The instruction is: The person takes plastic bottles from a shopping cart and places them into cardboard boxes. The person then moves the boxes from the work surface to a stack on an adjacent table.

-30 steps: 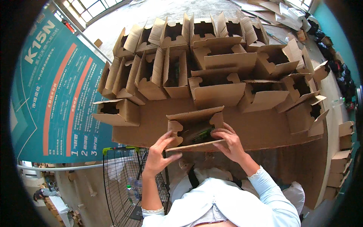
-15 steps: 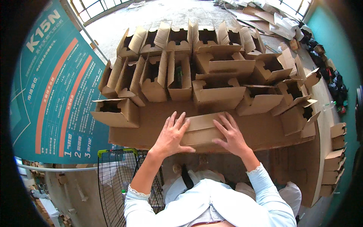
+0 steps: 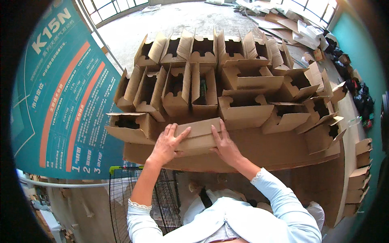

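Note:
Between my hands is a closed brown cardboard box (image 3: pixel 197 137), near the front edge of the cardboard-topped table (image 3: pixel 259 148). My left hand (image 3: pixel 165 142) grips its left end, fingers over the top and thumb along the near side. On the right end my right hand (image 3: pixel 225 144) holds it the same way, fingers on top. The box tilts a little, its right end farther from me. Just beyond it stand several open cardboard boxes (image 3: pixel 176 91) in rows, flaps up; one of them (image 3: pixel 204 91) has something green inside. The box's underside is hidden.
A black wire cart (image 3: pixel 133 198) with a green-capped corner stands below the table at left. A teal printed banner (image 3: pixel 60 105) rises beside it. More small boxes (image 3: pixel 358 178) line the right side, near black bags (image 3: pixel 362 99). Scrap cardboard (image 3: pixel 283 24) lies at the back.
Both hands have moved left with the closed box, and its right end has turned away from me. My fingers have closed more firmly on its ends. The view has shifted slightly.

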